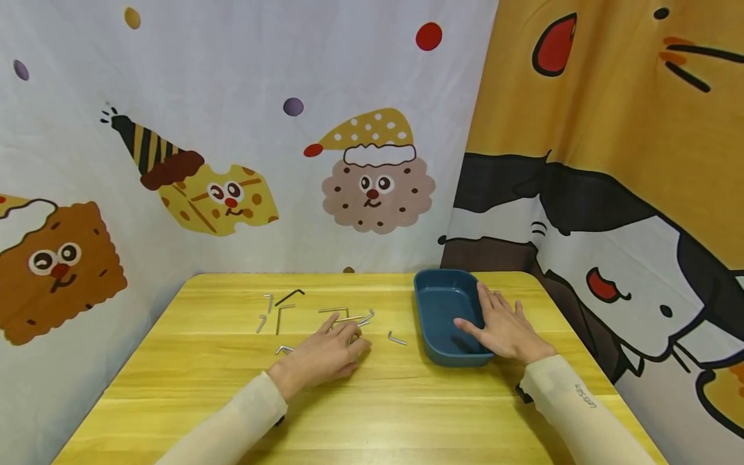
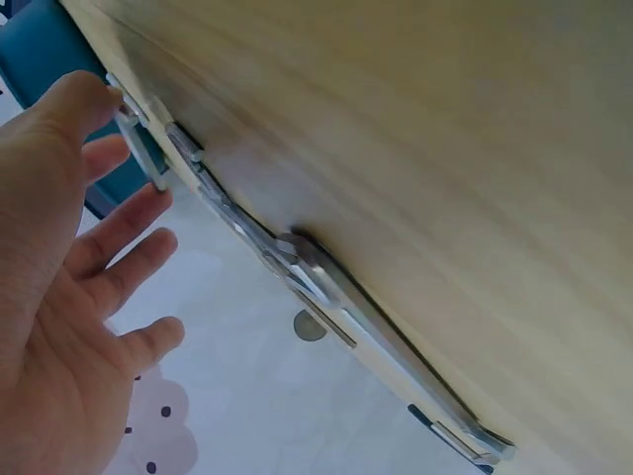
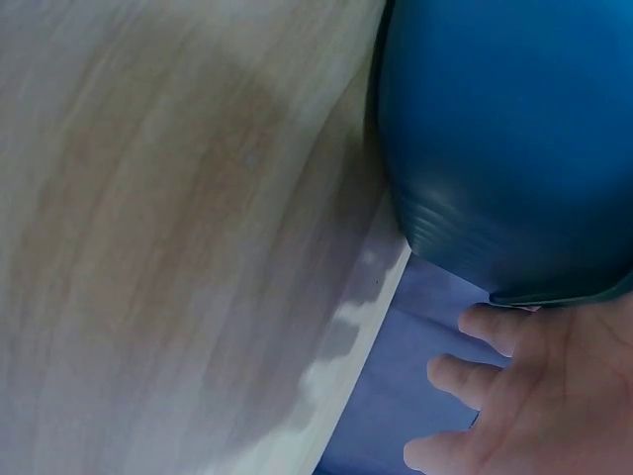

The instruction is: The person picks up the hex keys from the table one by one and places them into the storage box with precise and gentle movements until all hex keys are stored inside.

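While one thin L-shaped key (image 2: 143, 153) slants off the table (image 1: 372, 413) at the fingertips of the left hand (image 1: 322, 355), apparently pinched there, good handling would set the pads squarely across its longer arm, since slim metal can twist or slip; a straight lift should spare the neighbouring pieces a nudge; thumb and forefinger stand narrowly apart, the other fingers loosely bent and spread; other L-shaped keys (image 1: 278, 321) lie scattered around and beyond that hand, a black key (image 1: 287, 298) among the farthest; to the right sits a blue tray (image 1: 446, 310), its right rim straddled by the right hand (image 1: 506, 326), thumb over the inside, remaining fingers wide and nearly straight; patterned cloth (image 1: 232, 84) hangs behind.
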Tool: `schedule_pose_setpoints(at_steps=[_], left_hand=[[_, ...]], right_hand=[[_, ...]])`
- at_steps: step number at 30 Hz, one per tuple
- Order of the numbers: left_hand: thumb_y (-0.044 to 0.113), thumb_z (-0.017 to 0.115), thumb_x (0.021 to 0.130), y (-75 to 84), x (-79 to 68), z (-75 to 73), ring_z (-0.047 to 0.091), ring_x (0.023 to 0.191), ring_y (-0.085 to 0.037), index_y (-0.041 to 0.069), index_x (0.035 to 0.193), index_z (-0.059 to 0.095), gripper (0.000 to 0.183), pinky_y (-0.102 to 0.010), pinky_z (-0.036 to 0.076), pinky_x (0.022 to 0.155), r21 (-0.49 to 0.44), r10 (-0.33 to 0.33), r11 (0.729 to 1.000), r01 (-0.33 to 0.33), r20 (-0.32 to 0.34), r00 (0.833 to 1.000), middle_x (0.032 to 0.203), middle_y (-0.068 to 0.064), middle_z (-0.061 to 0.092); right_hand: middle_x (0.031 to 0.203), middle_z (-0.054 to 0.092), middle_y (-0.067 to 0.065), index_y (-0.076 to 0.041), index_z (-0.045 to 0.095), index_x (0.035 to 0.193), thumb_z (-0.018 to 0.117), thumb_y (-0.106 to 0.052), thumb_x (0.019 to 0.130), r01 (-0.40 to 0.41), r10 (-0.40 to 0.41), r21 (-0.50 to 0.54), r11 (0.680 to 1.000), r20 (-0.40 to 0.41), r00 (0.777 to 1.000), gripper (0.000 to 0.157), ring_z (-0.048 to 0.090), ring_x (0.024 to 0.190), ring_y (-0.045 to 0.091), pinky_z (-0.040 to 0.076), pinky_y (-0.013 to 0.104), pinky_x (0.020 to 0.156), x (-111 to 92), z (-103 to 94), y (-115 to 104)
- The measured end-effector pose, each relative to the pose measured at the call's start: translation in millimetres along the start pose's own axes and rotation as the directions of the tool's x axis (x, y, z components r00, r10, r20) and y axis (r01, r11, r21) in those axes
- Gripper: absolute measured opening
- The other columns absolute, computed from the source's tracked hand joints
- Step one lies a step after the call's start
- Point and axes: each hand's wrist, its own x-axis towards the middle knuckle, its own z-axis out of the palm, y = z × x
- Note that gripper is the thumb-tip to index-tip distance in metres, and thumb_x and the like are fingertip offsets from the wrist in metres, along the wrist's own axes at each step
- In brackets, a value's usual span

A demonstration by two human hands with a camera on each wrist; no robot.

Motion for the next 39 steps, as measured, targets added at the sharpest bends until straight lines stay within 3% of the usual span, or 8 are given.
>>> schedule_pose_setpoints(at_steps=[8, 22, 39], left_hand=[[0.039, 0.080, 0.112, 5.5, 13.6, 0.0, 0.068, 0.146, -0.024, 0.023, 0.139, 0.075, 0.032, -0.058, 0.050, 0.136, 0.111, 0.000, 0.994, 0.011, -0.100, 0.995, 0.147, -0.003, 0.069], [0.046, 0.081, 0.111, 13.0, 45.4, -6.5, 0.067, 0.152, -0.031, 0.025, 0.127, 0.074, 0.028, -0.064, 0.052, 0.132, 0.229, 0.016, 0.973, 0.033, -0.210, 0.978, 0.144, -0.003, 0.072], [0.056, 0.074, 0.113, 21.3, 92.7, -23.3, 0.063, 0.158, -0.033, 0.028, 0.133, 0.075, 0.034, -0.066, 0.049, 0.134, 0.230, 0.019, 0.973, 0.024, -0.182, 0.983, 0.149, -0.002, 0.072]], right_hand=[[0.192, 0.020, 0.032, 0.001, 0.010, 0.186, 0.049, -0.088, 0.110, 0.002, -0.002, 0.003, 1.000, -0.005, 1.000, 0.123, 0.023, 0.176, 0.062, 0.010, 0.094, 0.134, -1.4, -0.3, 0.1], [0.191, 0.023, 0.032, 0.002, 0.012, 0.186, 0.051, -0.086, 0.110, 0.002, -0.002, -0.001, 1.000, -0.015, 1.000, 0.122, 0.025, 0.175, 0.062, 0.013, 0.094, 0.134, -1.0, 1.1, -0.8], [0.193, 0.018, 0.031, 0.000, 0.012, 0.186, 0.050, -0.084, 0.111, 0.007, -0.007, 0.000, 1.000, -0.021, 1.000, 0.119, 0.018, 0.177, 0.062, 0.011, 0.094, 0.134, -1.9, -1.5, -1.3]])
